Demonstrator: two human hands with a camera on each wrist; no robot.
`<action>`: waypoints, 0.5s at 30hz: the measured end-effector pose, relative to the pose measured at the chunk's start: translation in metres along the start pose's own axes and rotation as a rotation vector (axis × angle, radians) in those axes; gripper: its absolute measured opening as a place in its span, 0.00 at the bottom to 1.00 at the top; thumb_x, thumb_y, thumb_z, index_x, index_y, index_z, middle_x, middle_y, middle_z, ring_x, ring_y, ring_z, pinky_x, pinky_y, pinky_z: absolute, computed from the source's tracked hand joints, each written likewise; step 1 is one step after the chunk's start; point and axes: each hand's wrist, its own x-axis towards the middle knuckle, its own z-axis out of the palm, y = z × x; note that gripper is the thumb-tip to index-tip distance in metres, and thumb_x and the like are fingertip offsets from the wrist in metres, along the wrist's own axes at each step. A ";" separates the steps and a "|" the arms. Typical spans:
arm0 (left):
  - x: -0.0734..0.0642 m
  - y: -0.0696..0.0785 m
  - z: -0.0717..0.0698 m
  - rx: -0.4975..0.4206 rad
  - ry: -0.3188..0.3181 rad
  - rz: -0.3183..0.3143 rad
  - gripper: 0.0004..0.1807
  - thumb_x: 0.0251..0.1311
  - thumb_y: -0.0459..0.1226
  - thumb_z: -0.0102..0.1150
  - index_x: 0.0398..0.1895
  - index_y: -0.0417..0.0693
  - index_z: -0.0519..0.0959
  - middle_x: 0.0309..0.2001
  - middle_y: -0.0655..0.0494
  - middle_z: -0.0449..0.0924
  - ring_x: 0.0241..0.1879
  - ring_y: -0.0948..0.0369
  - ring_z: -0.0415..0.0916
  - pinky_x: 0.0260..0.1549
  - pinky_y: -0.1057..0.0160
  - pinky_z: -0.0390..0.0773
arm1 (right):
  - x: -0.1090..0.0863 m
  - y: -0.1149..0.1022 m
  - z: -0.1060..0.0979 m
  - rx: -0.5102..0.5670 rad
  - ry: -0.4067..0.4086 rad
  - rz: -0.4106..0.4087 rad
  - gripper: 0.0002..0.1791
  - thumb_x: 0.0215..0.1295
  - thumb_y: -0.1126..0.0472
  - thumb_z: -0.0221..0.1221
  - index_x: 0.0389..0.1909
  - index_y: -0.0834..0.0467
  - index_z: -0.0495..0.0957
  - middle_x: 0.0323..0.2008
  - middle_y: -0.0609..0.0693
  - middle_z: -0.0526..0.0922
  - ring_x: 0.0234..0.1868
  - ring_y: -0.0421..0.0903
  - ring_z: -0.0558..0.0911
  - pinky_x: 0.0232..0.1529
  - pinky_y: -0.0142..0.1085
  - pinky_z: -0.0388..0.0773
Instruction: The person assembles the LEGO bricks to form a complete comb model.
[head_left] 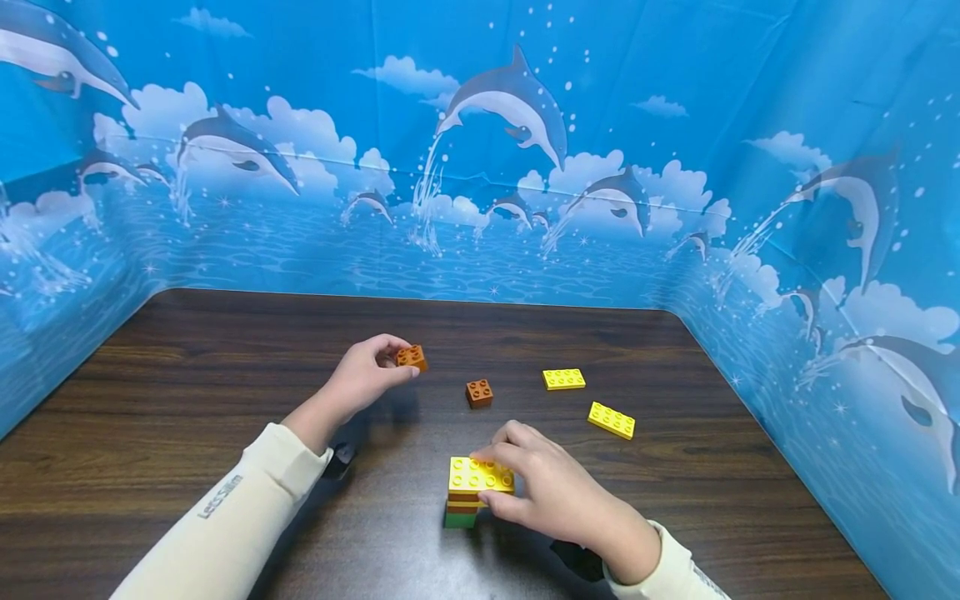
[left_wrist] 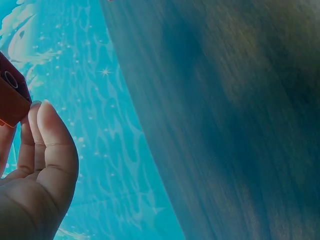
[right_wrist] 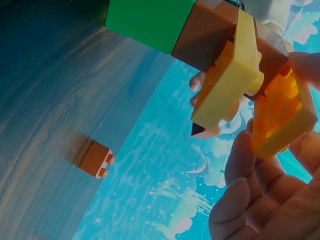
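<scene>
My left hand [head_left: 363,375] pinches an orange-brown toy building brick [head_left: 411,358] between thumb and fingers, above the table; in the left wrist view only part of that brick [left_wrist: 12,97] shows. Lower and to the right, my right hand [head_left: 547,479] grips the right end of a yellow eight-stud brick [head_left: 463,483] on top of a small tower. The right wrist view shows the tower's layers: a green brick [right_wrist: 150,22] at the bottom, a brown brick [right_wrist: 205,35], a thin yellow brick [right_wrist: 232,70], another brown brick, and the held yellow one.
A loose brown four-stud brick [head_left: 479,393] lies between the hands, farther back. Two thin yellow bricks [head_left: 564,379] lie to the right on the dark wooden table [head_left: 225,358]. A blue dolphin-printed curtain [head_left: 337,233] encloses the table's back and sides.
</scene>
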 end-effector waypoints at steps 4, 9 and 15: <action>-0.006 0.001 0.000 -0.018 -0.007 0.019 0.22 0.61 0.38 0.62 0.56 0.39 0.73 0.47 0.44 0.76 0.41 0.53 0.71 0.35 0.61 0.74 | 0.000 0.000 0.000 0.001 -0.004 0.006 0.21 0.59 0.53 0.66 0.54 0.51 0.81 0.41 0.40 0.72 0.41 0.37 0.70 0.39 0.31 0.71; -0.013 0.005 -0.001 -0.034 -0.021 0.033 0.22 0.60 0.38 0.62 0.56 0.40 0.73 0.47 0.44 0.76 0.42 0.53 0.71 0.35 0.61 0.74 | 0.000 -0.001 -0.001 0.008 -0.003 0.002 0.21 0.58 0.54 0.66 0.53 0.52 0.81 0.41 0.40 0.72 0.40 0.37 0.70 0.39 0.31 0.72; -0.023 0.013 0.000 -0.047 -0.036 0.068 0.22 0.59 0.39 0.63 0.55 0.40 0.73 0.45 0.45 0.75 0.42 0.53 0.70 0.34 0.60 0.73 | 0.000 0.000 -0.001 0.011 0.004 -0.010 0.21 0.59 0.54 0.66 0.53 0.52 0.81 0.40 0.40 0.72 0.40 0.37 0.70 0.39 0.31 0.72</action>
